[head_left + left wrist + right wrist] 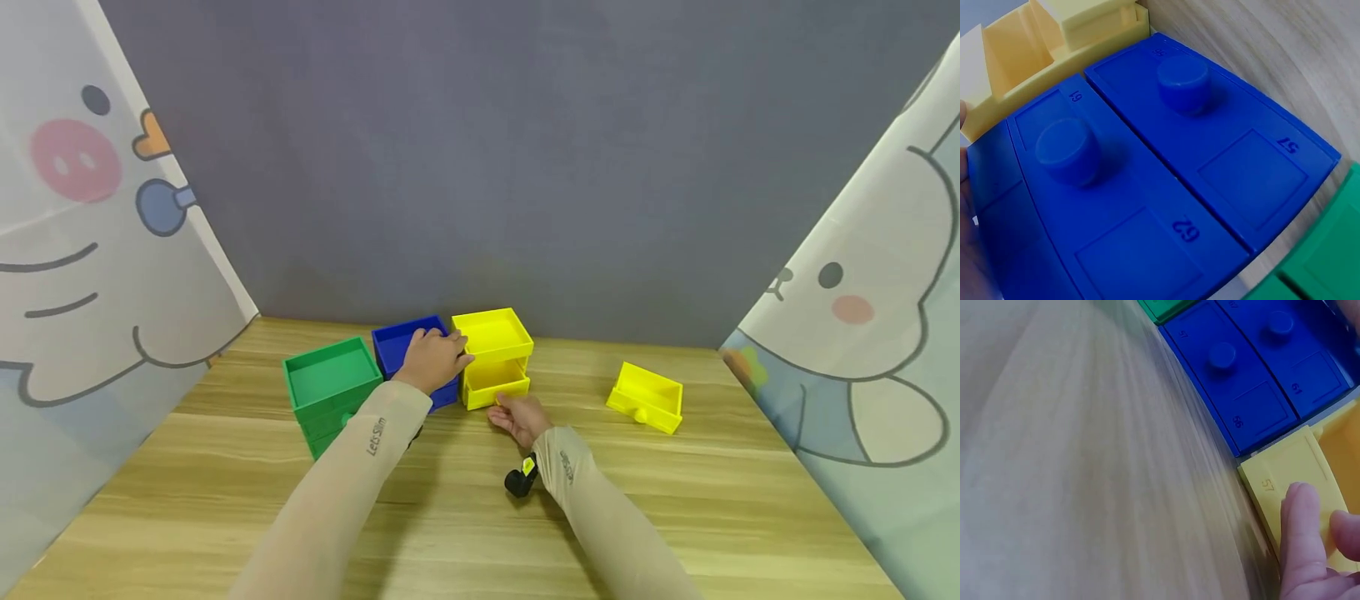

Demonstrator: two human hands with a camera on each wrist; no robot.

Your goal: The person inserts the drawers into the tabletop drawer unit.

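A yellow drawer box [495, 333] stands at the back, its upper slot without a drawer. Its lower drawer [1294, 472], marked 57, is pulled partly out. My right hand [519, 419] is at that drawer's front; thumb and forefinger [1302, 519] pinch at its middle, covering the knob. My left hand [433, 360] reaches over the blue drawer box [1116, 175], fingers extended to the yellow box's left edge. Both blue drawers are closed, their round knobs showing in the left wrist view. Off to the right lies a loose yellow drawer [647, 396] with its knob facing front.
A green drawer box [333, 375] stands left of the blue one, partly behind my left sleeve. All sit on a wood-grain table [465, 517]. Behind rises a grey backdrop [480, 167], with cartoon-printed cloths [840, 375] at both sides.
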